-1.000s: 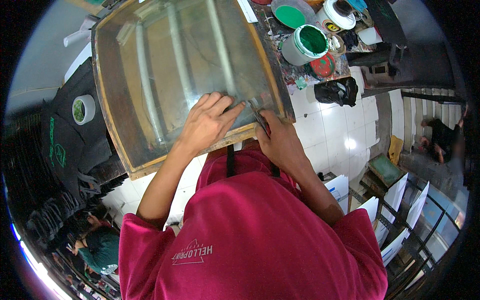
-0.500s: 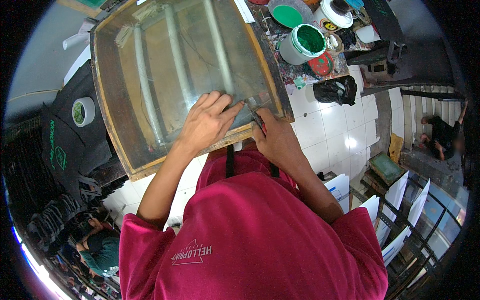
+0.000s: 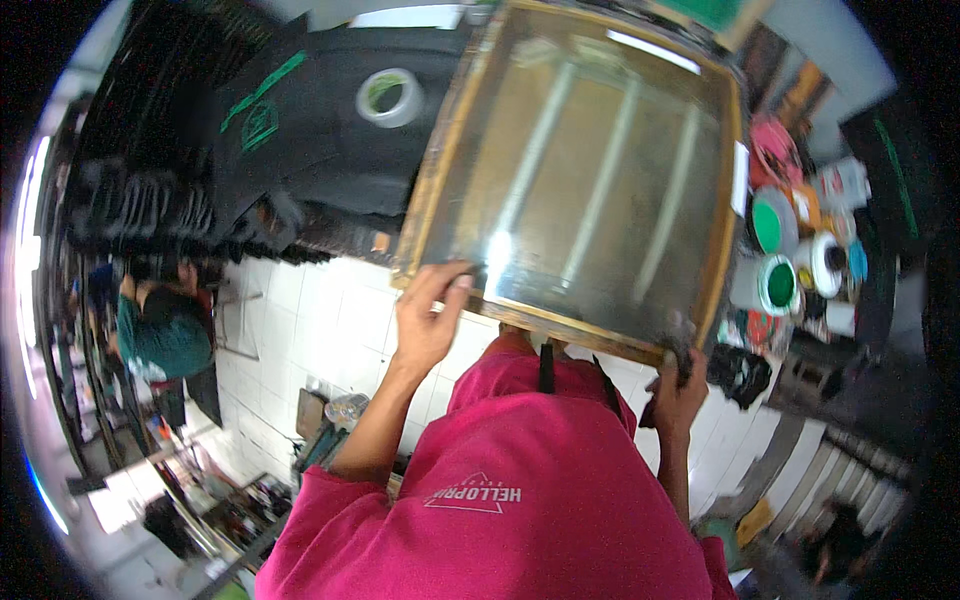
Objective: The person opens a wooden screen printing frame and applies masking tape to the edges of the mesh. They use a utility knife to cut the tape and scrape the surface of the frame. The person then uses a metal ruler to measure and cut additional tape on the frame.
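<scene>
A wooden-framed light box (image 3: 722, 215) with a glass top and several pale tubes under it stands in front of me. My left hand (image 3: 428, 318) rests at its near left corner, fingertips over the frame's edge and thumb apart from the forefinger. At the near right corner is my right hand (image 3: 680, 392), closed around a dark utility knife (image 3: 684, 367). Blur and my fingers hide most of the knife, and its blade cannot be made out.
A roll of tape (image 3: 390, 98) lies on black printed cloth (image 3: 310, 150) at the left. Right of the box stand a tub of green paint (image 3: 778, 284), other containers and a black plastic bag (image 3: 738, 374). Another person in a green shirt (image 3: 160, 335) is at the far left.
My view has swung left. Both hands have left the glass near the right corner: the left is now at the near left corner, the right at the near right edge with the knife.
</scene>
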